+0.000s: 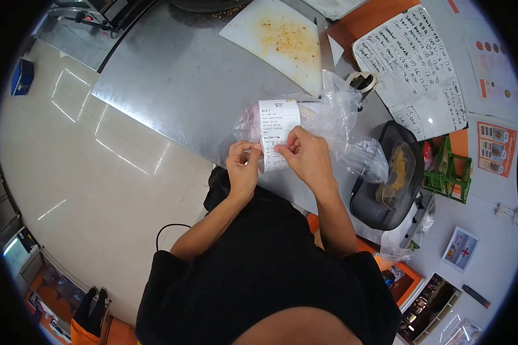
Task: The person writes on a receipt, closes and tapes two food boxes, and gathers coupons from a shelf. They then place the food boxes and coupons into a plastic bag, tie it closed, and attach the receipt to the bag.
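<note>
A printed paper receipt [278,118] lies over a clear plastic bag [248,123] near the front edge of the steel table. At the receipt's left edge, my left hand [243,168] is closed, thumb and finger pinched on the paper. My right hand [311,158] is closed too, its fingertips pinching the paper at the lower right. Crumpled clear plastic [345,123] spreads to the right of my right hand. What is inside the bag under the receipt is mostly hidden; something pinkish shows through at its left.
A stained white cutting board [282,37] lies on the steel table [172,75], a knife [323,46] along its right edge. At right are a roll of tape [362,82], a black tray [380,201] with yellowish crumbs, a green crate [448,172] and a handwritten sheet [411,72].
</note>
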`<state>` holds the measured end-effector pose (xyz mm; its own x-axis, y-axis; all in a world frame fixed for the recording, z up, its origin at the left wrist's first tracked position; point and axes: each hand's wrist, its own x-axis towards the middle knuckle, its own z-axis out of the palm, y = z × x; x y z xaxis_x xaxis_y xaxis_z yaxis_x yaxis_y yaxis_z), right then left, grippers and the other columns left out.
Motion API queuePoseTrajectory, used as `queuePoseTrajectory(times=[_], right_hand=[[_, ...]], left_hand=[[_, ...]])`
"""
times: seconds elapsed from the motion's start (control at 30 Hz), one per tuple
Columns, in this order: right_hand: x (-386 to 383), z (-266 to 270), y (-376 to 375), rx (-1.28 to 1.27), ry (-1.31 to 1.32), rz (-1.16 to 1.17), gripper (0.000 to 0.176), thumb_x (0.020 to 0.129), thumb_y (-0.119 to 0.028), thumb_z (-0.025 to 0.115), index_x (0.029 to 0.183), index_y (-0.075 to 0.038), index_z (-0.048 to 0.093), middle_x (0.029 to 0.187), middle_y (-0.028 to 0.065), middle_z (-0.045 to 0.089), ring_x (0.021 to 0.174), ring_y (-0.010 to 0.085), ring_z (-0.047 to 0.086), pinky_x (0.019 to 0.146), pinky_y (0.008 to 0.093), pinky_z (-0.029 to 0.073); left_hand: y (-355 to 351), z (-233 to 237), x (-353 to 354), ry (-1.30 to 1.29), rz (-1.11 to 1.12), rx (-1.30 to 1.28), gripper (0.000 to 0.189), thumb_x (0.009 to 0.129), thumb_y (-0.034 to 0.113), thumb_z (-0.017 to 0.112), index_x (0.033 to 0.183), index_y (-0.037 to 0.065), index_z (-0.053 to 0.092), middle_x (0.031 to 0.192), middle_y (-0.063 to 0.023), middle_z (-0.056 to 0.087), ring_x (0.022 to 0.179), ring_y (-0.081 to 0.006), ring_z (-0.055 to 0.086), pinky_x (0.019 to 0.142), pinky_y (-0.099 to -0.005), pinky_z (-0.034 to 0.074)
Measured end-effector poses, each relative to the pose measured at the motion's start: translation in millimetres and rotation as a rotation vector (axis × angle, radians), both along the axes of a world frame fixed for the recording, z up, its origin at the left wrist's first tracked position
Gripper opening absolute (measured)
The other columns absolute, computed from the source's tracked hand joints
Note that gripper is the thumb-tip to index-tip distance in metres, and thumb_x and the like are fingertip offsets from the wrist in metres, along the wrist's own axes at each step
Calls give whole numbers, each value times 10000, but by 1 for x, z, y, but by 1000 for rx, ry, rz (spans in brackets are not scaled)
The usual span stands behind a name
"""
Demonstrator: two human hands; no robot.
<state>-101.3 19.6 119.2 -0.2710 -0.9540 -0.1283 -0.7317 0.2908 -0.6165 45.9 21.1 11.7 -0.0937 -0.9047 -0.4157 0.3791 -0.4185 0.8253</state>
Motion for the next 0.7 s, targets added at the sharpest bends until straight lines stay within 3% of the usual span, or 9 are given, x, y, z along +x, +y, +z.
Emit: queuePoseTrajectory(times=[0.03,0.1,0.13,0.2,0.43,0.53,0.6,0.7], right_hand=[[-1,4,-2,8,4,-3,302,778,-147,884,809,-12,615,636,93,636,556,177,611,545,312,483],[-4,11,-6,151,73,-35,354,747,-242,887,753,-52,588,643,116,657,616,317,670,573,415,496],[-3,9,-5,162,78,-40,354,747,-242,887,753,-52,588,643,116,657,616,317,670,573,415,496],[-2,4,-3,115,166,-74,448,685,-296,953,733,-43,587,601,65,600,532,175,565,516,317,441],[12,4,8,72,140,-239,415,705,-222,947,727,-44,573,585,38,555,531,129,514,507,296,411],[13,-6,24,-10,3,-337,358,761,-144,912,733,-32,573,585,18,544,543,89,492,509,266,397],[17,-8,34,-124,-24,-472,296,826,-91,858,743,-22,582,590,-3,536,555,65,477,510,246,391],[12,-11,49,-185,1,-610,282,842,-110,849,744,-35,596,596,-4,550,533,75,470,500,257,402]], left_hand=[[-1,1,1,4,-3,8,112,981,143,728,1018,51,677,1002,25,630,711,-25,514,524,-202,319],[-5,2,4,11,-65,72,103,976,147,730,974,64,669,936,44,624,706,-25,516,528,-196,314],[-6,-3,6,16,-70,82,103,976,147,730,974,64,669,936,44,624,706,-25,516,528,-196,314],[-9,-11,11,57,-190,175,133,983,173,725,912,85,655,875,55,611,697,-19,499,532,-198,311],[-19,-8,23,93,-271,262,188,983,188,743,874,57,660,806,49,606,702,-18,457,595,-221,334],[-26,-18,23,-56,-420,143,202,986,183,736,847,64,652,781,68,572,707,-14,436,597,-221,317],[-32,-22,26,-135,-412,78,230,985,191,740,819,65,640,763,77,554,697,-16,430,612,-223,328],[-31,-29,30,-60,-274,57,212,975,185,749,852,61,630,768,86,541,737,-19,458,662,-215,360]])
